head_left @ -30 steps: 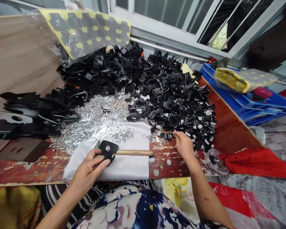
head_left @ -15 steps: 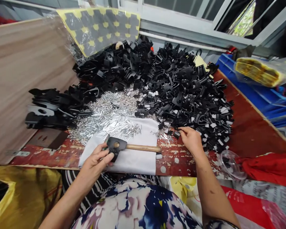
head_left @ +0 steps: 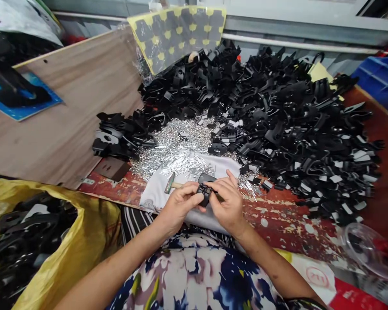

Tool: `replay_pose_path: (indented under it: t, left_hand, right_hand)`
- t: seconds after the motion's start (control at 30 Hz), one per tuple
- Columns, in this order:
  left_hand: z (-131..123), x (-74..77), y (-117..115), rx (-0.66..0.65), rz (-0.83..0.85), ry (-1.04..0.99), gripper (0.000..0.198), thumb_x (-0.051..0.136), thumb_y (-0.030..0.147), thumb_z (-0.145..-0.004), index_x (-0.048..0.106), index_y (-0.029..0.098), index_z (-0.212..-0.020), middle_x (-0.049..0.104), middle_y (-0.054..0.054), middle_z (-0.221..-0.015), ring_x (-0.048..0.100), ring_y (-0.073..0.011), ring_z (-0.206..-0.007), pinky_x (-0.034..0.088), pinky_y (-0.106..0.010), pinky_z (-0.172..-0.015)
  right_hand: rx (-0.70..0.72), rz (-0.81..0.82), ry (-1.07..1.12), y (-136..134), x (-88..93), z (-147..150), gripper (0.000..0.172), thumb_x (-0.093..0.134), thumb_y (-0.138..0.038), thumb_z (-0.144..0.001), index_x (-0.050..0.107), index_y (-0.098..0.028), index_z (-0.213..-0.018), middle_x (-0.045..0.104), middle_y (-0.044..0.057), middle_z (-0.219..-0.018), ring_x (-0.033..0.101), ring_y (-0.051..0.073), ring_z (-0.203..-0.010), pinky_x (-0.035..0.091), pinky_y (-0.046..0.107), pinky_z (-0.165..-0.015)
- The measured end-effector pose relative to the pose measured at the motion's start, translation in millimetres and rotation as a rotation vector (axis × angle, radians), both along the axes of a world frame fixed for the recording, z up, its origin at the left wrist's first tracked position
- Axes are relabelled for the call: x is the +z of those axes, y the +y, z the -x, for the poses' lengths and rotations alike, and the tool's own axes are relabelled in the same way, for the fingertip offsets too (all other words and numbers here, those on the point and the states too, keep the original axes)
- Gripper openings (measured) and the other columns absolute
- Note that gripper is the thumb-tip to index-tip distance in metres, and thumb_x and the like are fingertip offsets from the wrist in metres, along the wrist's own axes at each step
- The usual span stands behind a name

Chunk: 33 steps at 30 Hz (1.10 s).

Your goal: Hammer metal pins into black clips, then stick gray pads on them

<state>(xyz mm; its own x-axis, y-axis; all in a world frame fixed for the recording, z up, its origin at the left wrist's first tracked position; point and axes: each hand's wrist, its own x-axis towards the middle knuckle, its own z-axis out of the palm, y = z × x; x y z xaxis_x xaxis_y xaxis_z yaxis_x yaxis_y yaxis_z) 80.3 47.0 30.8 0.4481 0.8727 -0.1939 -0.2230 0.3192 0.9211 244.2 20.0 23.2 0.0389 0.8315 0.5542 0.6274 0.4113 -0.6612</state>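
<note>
In the head view, my left hand [head_left: 180, 206] and my right hand [head_left: 229, 204] meet in front of me. Both are closed on a small black plastic part [head_left: 205, 189], gripped between thumbs and fingertips. Under and behind them lies a white cloth [head_left: 155, 189]. On that cloth rests a small hammer [head_left: 170, 182], its wooden handle partly hidden by my left hand. Just beyond spreads a heap of thin silvery metal pins [head_left: 177, 150]. A large mound of black plastic parts [head_left: 271, 116], some with light grey pieces, fills the back and right of the table.
A brown block [head_left: 112, 169] and more black parts [head_left: 123, 133] sit at the left. There stands a wooden board [head_left: 84, 86], with a yellow bag [head_left: 90, 224] of black parts below it. A clear plastic bowl [head_left: 358, 245] is at the right on the red table [head_left: 274, 215].
My right hand has come from the edge of the mound to my left hand, and both now grip the black part. The hammer lies on the cloth. The view has swung left.
</note>
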Motion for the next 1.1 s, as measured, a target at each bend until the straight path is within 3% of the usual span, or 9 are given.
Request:
replay_pose_path:
  t: [0.17,0.37,0.43,0.53,0.63,0.73,0.87,0.97,1.1]
  left_hand:
    - [9,-4.2,4,0.014,0.011,0.006,0.026,0.084,0.043,-0.076,0.081,0.017,-0.081,0.060,-0.008,-0.106,0.060,-0.0157,-0.081,0.062,-0.025,-0.060]
    - [29,-11.8,13,-0.033,-0.077,0.143,0.024,0.078,0.042,-0.082,0.083,0.020,-0.088,0.052,-0.012,-0.146,0.061,-0.0286,-0.110,0.057,-0.024,-0.053]
    - [36,-16.3,13,0.005,-0.051,0.160,0.020,0.078,0.039,-0.082,0.082,0.020,-0.087,0.066,-0.010,-0.122,0.063,-0.0199,-0.088,0.053,-0.023,-0.057]
    - [43,-21.8,10,0.128,-0.018,0.173,0.015,0.079,0.035,-0.080,0.078,0.020,-0.083,0.063,0.000,-0.074,0.051,-0.0115,-0.062,0.047,-0.023,-0.063]
    - [46,-21.9,8,0.159,-0.041,0.195,0.016,0.077,0.035,-0.080,0.077,0.019,-0.082,0.063,0.001,-0.074,0.054,-0.0127,-0.065,0.046,-0.025,-0.067]
    - [45,-17.3,9,0.102,-0.162,0.297,0.016,0.074,0.036,-0.082,0.076,0.020,-0.085,0.067,-0.003,-0.089,0.060,-0.0181,-0.076,0.050,-0.030,-0.071]
    - [39,-5.5,14,-0.064,-0.629,0.580,0.013,0.068,0.032,-0.088,0.075,0.022,-0.083,0.072,-0.006,-0.089,0.062,-0.0244,-0.089,0.049,-0.039,-0.081]
    - [30,6.6,13,-0.203,-0.913,0.716,0.014,0.072,0.029,-0.088,0.071,0.021,-0.077,0.071,-0.004,-0.080,0.058,-0.0225,-0.080,0.044,-0.038,-0.077]
    - [20,16.7,6,-0.328,-1.055,0.715,0.022,0.068,0.020,-0.092,0.066,0.019,-0.069,0.067,-0.001,-0.073,0.055,-0.0176,-0.070,0.040,-0.035,-0.073]
  right_hand:
    - [0.134,0.070,0.093,-2,-8.4,4,0.034,0.056,-0.018,-0.094,0.076,-0.033,-0.117,0.075,0.001,-0.088,0.069,0.022,-0.088,0.040,0.058,-0.117]
    - [0.365,0.385,0.244,0,-11.3,-6,0.035,0.058,-0.028,-0.096,0.071,-0.026,-0.128,0.078,0.005,-0.113,0.071,0.022,-0.105,0.049,0.046,-0.107]
    - [0.253,0.397,0.070,7,-7.5,-25,0.030,0.056,-0.028,-0.099,0.074,-0.026,-0.122,0.079,0.004,-0.105,0.069,0.021,-0.097,0.050,0.043,-0.098]
    - [-0.174,0.294,-0.352,23,-6.2,-60,0.020,0.060,-0.027,-0.097,0.078,-0.021,-0.101,0.075,0.010,-0.093,0.061,0.026,-0.093,0.042,0.048,-0.096]
    - [-0.302,0.292,-0.635,34,-13.0,-82,0.017,0.065,-0.024,-0.093,0.073,-0.017,-0.080,0.070,0.014,-0.089,0.056,0.029,-0.094,0.039,0.047,-0.090]
    - [-0.175,0.329,-0.520,34,-16.4,-80,0.016,0.060,-0.018,-0.093,0.069,-0.018,-0.080,0.069,0.010,-0.089,0.058,0.025,-0.089,0.041,0.039,-0.084]
    - [0.196,0.641,0.012,23,-5.5,-57,0.013,0.067,-0.028,-0.091,0.068,-0.020,-0.080,0.066,-0.001,-0.073,0.057,0.014,-0.069,0.041,0.027,-0.066]
    - [0.524,0.980,0.375,21,1.4,-43,0.028,0.082,-0.039,-0.077,0.063,-0.019,-0.081,0.065,-0.004,-0.069,0.056,0.010,-0.061,0.042,0.022,-0.059]
    - [0.734,1.256,0.589,26,0.3,-36,0.052,0.092,-0.041,-0.062,0.051,-0.021,-0.087,0.068,-0.005,-0.066,0.058,0.009,-0.053,0.045,0.021,-0.053]
